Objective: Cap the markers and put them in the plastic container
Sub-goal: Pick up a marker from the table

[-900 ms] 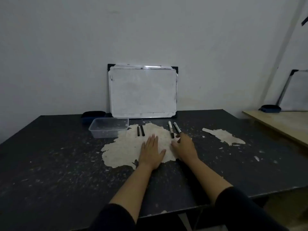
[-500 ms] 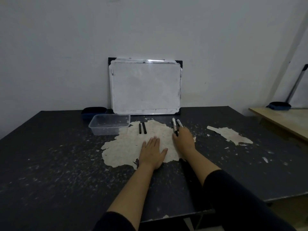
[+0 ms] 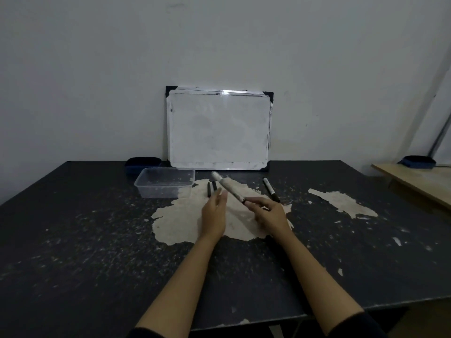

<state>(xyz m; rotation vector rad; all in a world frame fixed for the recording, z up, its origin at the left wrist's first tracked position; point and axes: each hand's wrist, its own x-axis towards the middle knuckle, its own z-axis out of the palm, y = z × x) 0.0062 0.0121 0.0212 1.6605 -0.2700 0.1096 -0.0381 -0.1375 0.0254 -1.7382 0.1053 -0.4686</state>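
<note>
My right hand (image 3: 269, 212) holds a white marker (image 3: 228, 186) by its lower end, lifted off the table and pointing up and to the left. My left hand (image 3: 214, 213) is raised on its edge just left of that marker, fingers apart and holding nothing. A second marker (image 3: 271, 190) lies on the table to the right of my right hand. Two black caps (image 3: 211, 188) lie side by side on the pale patch beyond my left hand. The clear plastic container (image 3: 164, 182) stands at the back left with nothing inside.
A whiteboard (image 3: 219, 129) leans against the wall behind the markers. A dark eraser (image 3: 142, 162) sits behind the container. The black table (image 3: 97, 240) has worn pale patches. A wooden table (image 3: 419, 181) with another eraser stands to the right.
My right hand has picked one marker up off the table and swung it to the left. My left hand has lifted from lying flat and turned on its edge near the marker.
</note>
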